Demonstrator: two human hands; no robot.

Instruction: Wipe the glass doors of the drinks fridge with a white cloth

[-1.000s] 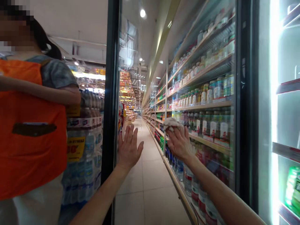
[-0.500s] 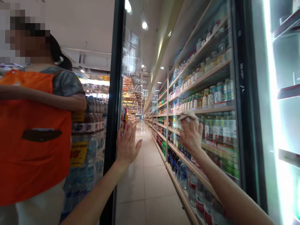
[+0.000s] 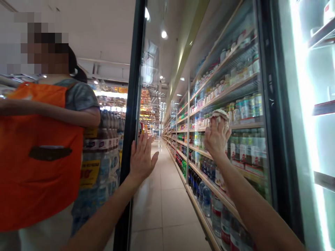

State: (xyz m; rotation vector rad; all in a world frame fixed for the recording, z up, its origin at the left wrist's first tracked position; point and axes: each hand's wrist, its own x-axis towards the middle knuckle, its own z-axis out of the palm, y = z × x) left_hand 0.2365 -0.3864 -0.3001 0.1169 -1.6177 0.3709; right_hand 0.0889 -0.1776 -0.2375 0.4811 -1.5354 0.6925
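Note:
A glass door [image 3: 167,209] with a black frame [image 3: 133,90] stands in front of me; shelves of drinks and an aisle show in its glass. My left hand [image 3: 142,157] lies flat on the glass beside the left part of the frame, fingers stretched out, holding nothing. Toward the right side of the pane, my right hand [image 3: 217,137] presses a crumpled whitish cloth [image 3: 221,113] against the glass. The cloth sticks out above its fingertips, and part of it is hidden by the hand.
At the left stands a person in an orange apron [image 3: 44,181], one forearm across the front. Behind that person are stacked packs of bottles [image 3: 104,150] with a yellow sign [image 3: 90,173]. A lit cooler with shelves [image 3: 326,108] is at the far right.
My right hand has moved up and a little right with the cloth on the glass. The left hand stays at nearly the same place. The view has shifted slightly.

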